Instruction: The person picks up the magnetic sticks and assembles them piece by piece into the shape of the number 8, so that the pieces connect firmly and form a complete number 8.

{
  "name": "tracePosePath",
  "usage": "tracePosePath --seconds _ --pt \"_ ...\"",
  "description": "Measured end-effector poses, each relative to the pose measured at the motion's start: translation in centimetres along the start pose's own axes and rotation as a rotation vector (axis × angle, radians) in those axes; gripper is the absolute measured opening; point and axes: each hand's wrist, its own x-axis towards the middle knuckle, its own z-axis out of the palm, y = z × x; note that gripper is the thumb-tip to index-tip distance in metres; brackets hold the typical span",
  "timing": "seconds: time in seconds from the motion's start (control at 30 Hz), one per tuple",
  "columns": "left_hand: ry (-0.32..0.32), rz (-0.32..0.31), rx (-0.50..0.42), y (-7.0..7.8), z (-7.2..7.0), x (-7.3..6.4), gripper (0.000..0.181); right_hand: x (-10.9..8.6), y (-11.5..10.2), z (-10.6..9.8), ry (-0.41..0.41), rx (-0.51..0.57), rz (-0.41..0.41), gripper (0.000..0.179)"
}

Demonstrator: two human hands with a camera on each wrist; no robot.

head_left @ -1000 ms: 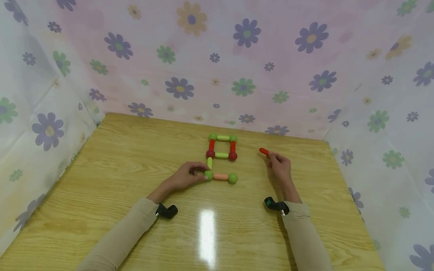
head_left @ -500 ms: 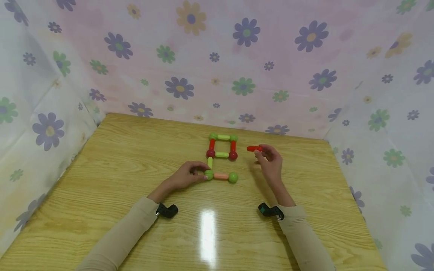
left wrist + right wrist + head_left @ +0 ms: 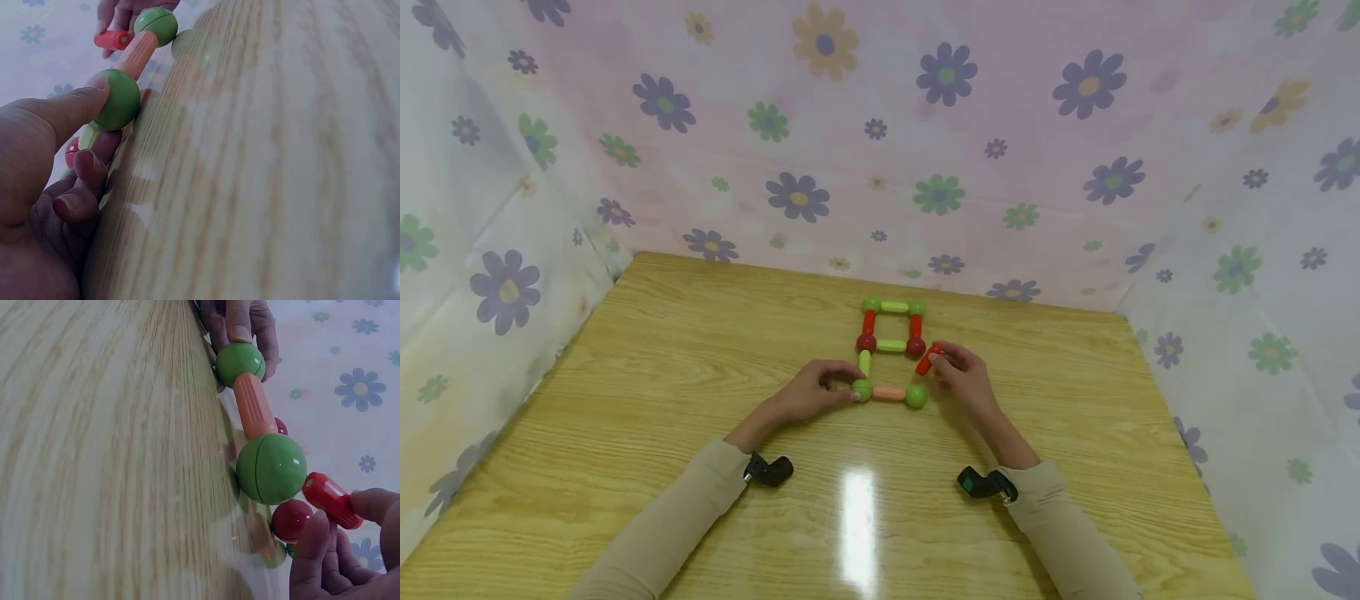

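Note:
A flat figure of balls and ridged rods lies on the wooden table. My left hand pinches the green ball at its near left corner between thumb and fingers. From that ball an orange rod runs right to another green ball, and a yellow-green rod runs back to a dark red ball. My right hand pinches a loose red rod, tilted, between the right-hand green ball and the right dark red ball. In the right wrist view its end is close to the green ball; contact is unclear.
At the back, the figure forms a square with two green balls, two red rods and yellow-green rods. Flowered cloth hangs behind and on both sides of the table. A light reflection shines near the front.
My right hand has moved left and nearer with the red rod, turning it from level to slanting, toward the gap at the figure's right. My left hand has stayed on its green ball.

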Motion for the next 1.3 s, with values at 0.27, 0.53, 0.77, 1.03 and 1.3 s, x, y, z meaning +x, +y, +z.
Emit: tracePosePath --seconds 0.27,0.53,0.77,1.03,1.3 --pt "-0.002 -0.008 0.005 0.3 0.0 0.0 0.030 0.2 -0.2 -0.2 0.007 -0.048 0.041 0.038" --pt "-0.001 -0.025 -0.002 0.4 -0.3 -0.1 0.029 0.2 -0.3 0.0 -0.070 -0.100 0.056 0.041" --pt "-0.005 -0.026 -0.004 0.3 -0.3 -0.1 0.031 0.3 -0.2 0.4 -0.052 -0.152 0.047 0.038" --pt "-0.003 -0.032 -0.011 0.2 -0.1 -0.2 0.030 0.3 0.0 0.5 -0.095 -0.148 0.037 0.041" --pt "0.000 -0.021 -0.008 0.2 0.0 -0.1 0.030 0.5 0.0 0.9 -0.038 -0.236 0.011 0.035"
